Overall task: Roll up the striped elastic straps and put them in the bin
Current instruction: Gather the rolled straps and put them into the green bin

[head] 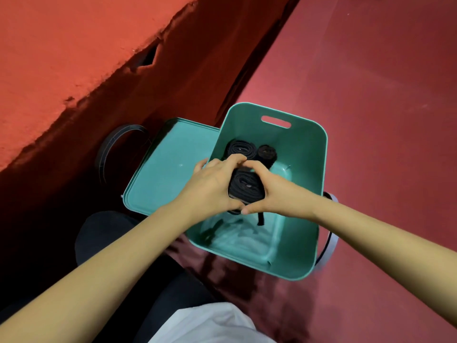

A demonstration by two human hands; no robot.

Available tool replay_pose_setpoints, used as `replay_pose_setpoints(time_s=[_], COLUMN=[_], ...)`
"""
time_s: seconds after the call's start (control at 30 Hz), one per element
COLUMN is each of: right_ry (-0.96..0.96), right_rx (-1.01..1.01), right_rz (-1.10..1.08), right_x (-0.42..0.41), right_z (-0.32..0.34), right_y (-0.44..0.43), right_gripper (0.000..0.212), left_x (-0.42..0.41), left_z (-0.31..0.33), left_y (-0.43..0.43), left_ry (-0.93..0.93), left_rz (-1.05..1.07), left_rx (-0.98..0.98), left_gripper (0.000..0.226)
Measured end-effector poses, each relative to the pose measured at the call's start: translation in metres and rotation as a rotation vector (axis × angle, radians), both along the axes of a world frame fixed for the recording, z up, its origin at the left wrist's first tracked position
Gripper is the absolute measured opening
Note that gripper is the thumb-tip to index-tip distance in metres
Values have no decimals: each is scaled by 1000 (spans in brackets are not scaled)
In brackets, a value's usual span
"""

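Item: dark rolled elastic strap (246, 188), clasped in curled fingers of my left hand (210, 186) and right hand (274, 191) over the teal plastic bin (304, 154); I should set it down tight, loose tail (261, 218) tucked under.

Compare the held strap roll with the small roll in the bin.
The held roll is gripped by left hand and right hand; the small roll lies in the bin. The held roll is larger, trailing an end; the small roll is rounder. Both are dark coils.
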State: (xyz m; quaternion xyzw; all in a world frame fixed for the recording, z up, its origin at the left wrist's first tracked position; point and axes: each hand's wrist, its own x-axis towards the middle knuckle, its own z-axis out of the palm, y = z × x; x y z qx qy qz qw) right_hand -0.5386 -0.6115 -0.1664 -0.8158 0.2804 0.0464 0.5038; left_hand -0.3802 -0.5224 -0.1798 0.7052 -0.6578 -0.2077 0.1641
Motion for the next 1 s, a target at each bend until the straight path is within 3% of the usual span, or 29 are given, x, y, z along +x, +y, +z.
replay_pose_setpoints(time_s=[0.2, 0.27, 0.37, 0.5, 0.6, 1.0], right_ry=[-41, -22, 150, 460, 513, 514], right_rx=[-78, -93, -155, -394, -415, -351], right_rz=[-71, -88, -120, -145, -182, -341], right_x=[-4, -7, -16, -23, -13, 25], right_z=[-5, -5, 0, -6, -23, -74], right_y=[6, 7, 0, -23, -34, -53], right_gripper=[78, 68, 61, 64, 67, 65], left_x=[13, 17, 25, 33, 35, 44], left_z=[-3, -5, -10, -13, -14, -20], left_y=[6, 11, 19, 25, 26, 23], left_ry=[277, 209, -56, -216, -171, -51], left_rz=[-13, -35, -34, 74, 113, 72], left_rx=[-28, -33, -155, -85, 43, 65], left_gripper=[86, 71, 43, 44, 47, 39])
